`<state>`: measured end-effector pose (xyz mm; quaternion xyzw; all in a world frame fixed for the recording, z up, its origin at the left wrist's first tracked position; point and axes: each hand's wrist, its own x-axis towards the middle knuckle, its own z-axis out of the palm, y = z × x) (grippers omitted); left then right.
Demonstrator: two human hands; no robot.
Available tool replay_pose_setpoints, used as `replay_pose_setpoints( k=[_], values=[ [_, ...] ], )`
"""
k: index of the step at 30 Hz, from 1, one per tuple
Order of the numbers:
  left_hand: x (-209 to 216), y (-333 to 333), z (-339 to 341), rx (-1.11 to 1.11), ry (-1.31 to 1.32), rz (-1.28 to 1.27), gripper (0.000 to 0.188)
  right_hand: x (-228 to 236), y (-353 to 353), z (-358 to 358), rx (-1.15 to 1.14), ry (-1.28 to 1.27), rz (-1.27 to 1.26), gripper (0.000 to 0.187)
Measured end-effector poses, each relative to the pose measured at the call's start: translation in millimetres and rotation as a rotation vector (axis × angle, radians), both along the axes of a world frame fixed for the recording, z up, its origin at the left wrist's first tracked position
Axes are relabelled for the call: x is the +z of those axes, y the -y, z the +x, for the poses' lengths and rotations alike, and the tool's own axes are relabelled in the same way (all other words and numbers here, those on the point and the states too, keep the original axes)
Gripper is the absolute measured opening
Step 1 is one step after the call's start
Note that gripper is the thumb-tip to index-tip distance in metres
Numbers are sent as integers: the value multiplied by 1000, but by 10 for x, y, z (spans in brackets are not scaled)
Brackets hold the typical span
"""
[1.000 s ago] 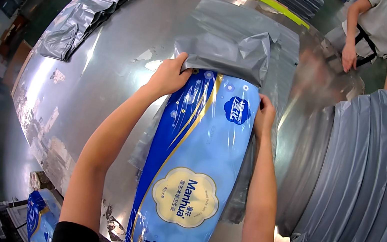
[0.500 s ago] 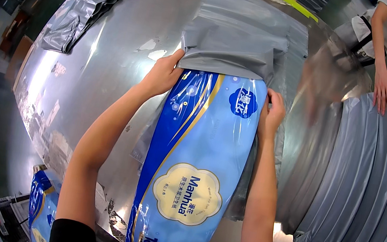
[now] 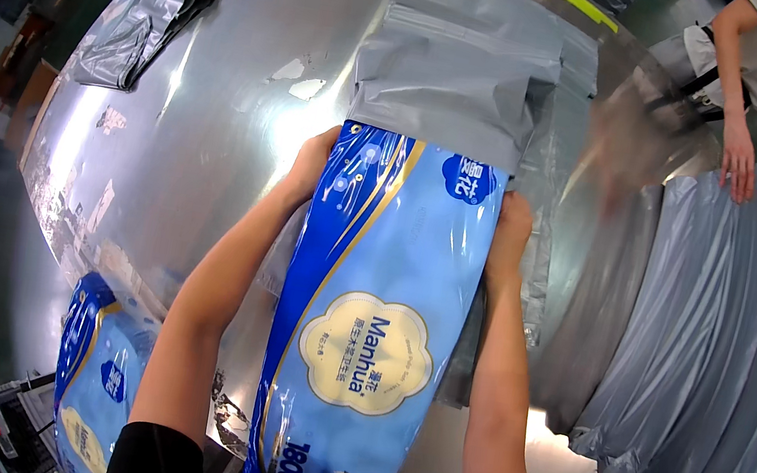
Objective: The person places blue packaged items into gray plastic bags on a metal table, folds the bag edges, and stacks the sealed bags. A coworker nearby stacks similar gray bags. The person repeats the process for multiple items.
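Observation:
A long blue plastic-wrapped pack of toilet paper [image 3: 396, 249] lies lengthwise before me, its far end inside the mouth of a grey plastic mailing bag [image 3: 451, 90]. My left hand [image 3: 313, 162] is at the pack's left edge just below the bag's mouth, its fingers tucked out of sight beneath the pack. On the opposite edge my right hand [image 3: 512, 223] is closed against the pack's side, knuckles up, with the fingertips hidden. The bag lies wrinkled over more flat grey bags [image 3: 559, 146].
This is all on a worn metal table [image 3: 215, 141]. A second blue pack [image 3: 100, 381] stands at lower left. Folded grey bags [image 3: 151, 12] lie far left; a long row of grey bags [image 3: 702, 318] hangs at right, where another person's hand [image 3: 738, 165] touches it.
Both hands have slid down the pack's sides, away from the bag's mouth, and my left hand has let go of the bag's edge. More of the pack's far end is covered.

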<state>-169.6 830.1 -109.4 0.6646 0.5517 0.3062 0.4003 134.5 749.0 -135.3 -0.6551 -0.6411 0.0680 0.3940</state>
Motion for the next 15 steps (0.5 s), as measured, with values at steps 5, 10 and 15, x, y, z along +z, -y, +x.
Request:
replay_pose_setpoints(
  k=[5,10,15],
  values=[
    [-398,1080,-751,-354,-7,10,30,38,1677,-73,422,49,-168,11],
    [-91,2706,-785,-388,33,-160,19,52,3765,-273,385,-76,-495,24],
    [260,4428,-1513,-941,-21,-428,5,441,5403,-622,367,-200,-720,40]
  ],
)
